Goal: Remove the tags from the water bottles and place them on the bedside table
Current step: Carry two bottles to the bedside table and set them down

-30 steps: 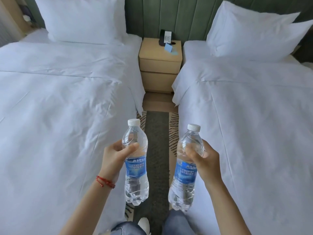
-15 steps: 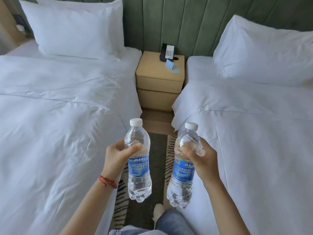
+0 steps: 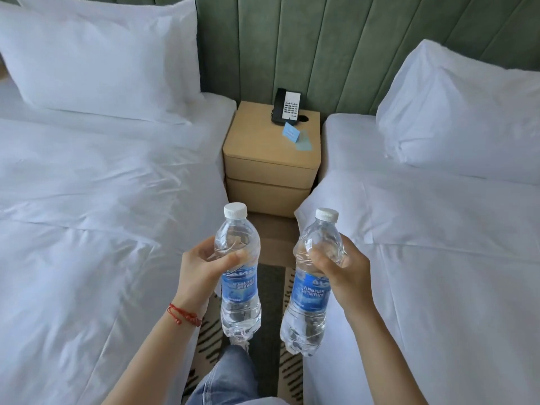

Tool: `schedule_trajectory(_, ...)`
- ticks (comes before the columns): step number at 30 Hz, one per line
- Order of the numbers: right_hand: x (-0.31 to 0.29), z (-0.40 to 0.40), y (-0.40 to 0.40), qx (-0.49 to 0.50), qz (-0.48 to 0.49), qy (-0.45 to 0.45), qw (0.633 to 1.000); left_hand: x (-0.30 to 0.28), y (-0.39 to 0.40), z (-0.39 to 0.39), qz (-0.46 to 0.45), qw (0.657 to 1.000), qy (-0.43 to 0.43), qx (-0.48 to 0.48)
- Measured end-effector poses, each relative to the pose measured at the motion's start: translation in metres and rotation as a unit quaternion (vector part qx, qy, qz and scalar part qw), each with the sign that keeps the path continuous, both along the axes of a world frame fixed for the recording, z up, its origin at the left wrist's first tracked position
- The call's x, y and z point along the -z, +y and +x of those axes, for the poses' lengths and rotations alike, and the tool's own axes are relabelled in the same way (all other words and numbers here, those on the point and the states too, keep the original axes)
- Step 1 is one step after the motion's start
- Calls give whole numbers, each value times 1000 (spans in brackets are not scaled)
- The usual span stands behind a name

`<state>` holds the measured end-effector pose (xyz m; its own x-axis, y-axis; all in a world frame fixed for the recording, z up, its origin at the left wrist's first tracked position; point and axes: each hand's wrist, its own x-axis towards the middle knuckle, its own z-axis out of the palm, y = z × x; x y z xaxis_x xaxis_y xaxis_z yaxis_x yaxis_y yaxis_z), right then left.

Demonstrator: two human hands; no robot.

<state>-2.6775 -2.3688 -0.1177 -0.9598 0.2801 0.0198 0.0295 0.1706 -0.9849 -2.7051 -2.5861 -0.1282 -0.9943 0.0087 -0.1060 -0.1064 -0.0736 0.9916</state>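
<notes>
Currently: left bed [image 3: 87, 200] at 9 o'clock, pillow on it at 10. Left hand [image 3: 201, 270] at 7 o'clock, fingers wrapped round left bottle [image 3: 238, 276], upright, cap on, blue label on. Bench [image 3: 263, 147] at 12 o'clock between the beds, carrying phone [image 3: 287, 108] and blue card [image 3: 292, 132]. Right hand [image 3: 346, 273] at 5 o'clock, fingers wrapped round right bottle [image 3: 312, 285], top tilted slightly right, cap and label on. Bottles near each other, not touching. Right bed [image 3: 438, 244] at 3 o'clock.

Both hands, left [image 3: 201, 268] and right [image 3: 347, 271], raised forward, fingers curled gripping.
</notes>
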Motion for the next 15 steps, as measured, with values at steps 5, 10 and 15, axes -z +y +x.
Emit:
schedule_trajectory(5,-6,-104,-5,2,18,0,1000,-10,-3,-111,-4,1000,4,26)
schedule_trajectory(10,-12,-193,-7,27,14,17,999,-21,-7,-205,-10,999,21,38)
schedule_trajectory(15,-11,-266,-2,29,5,13,999,-20,-3,-282,-22,999,19,28)
